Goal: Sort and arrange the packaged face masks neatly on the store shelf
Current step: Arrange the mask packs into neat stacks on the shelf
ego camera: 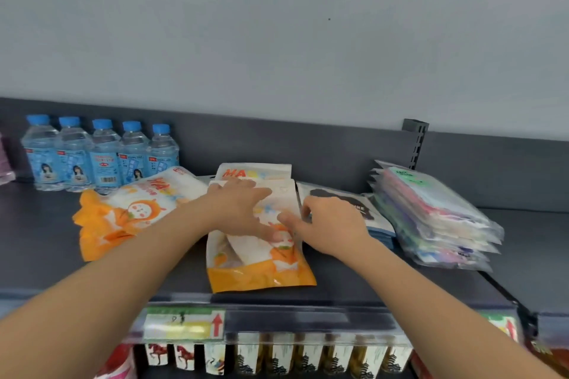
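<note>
**Kid one:** Your left hand (243, 209) lies flat on the orange and white mask pack (261, 258) in the middle of the shelf (46, 240). Your fingers are straight and spread out. They press down and hold nothing.

**Kid two:** Your right hand (334, 224) is at the right edge of that same pack. Your thumb rests on top of it. Your other fingers bend down at the edge. I cannot tell if they grip the pack or only touch it.

**Kid one:** That pack lies flat near the front of the shelf, with its orange end toward you. A pack with big letters (255, 171) peeks out from behind it, and the two touch.

**Kid two:** On your left a second orange pack (123, 218) lies tilted and crumpled, just in front of the water bottles (101, 154). There are five bottles with blue caps, and they stand in a row at the back.

**Kid one:** Under your right hand lies a black and white mask pack (363, 206). Just beside it, on the right, is a pile of clear mask packs (431, 215). They lie one on top of the other, a bit uneven.

**Kid two:** A price tag (184, 324) with a red arrow sticks to the front rail of the shelf. Below it, boxes with horses and towers (308, 354) stand in a row.
</note>
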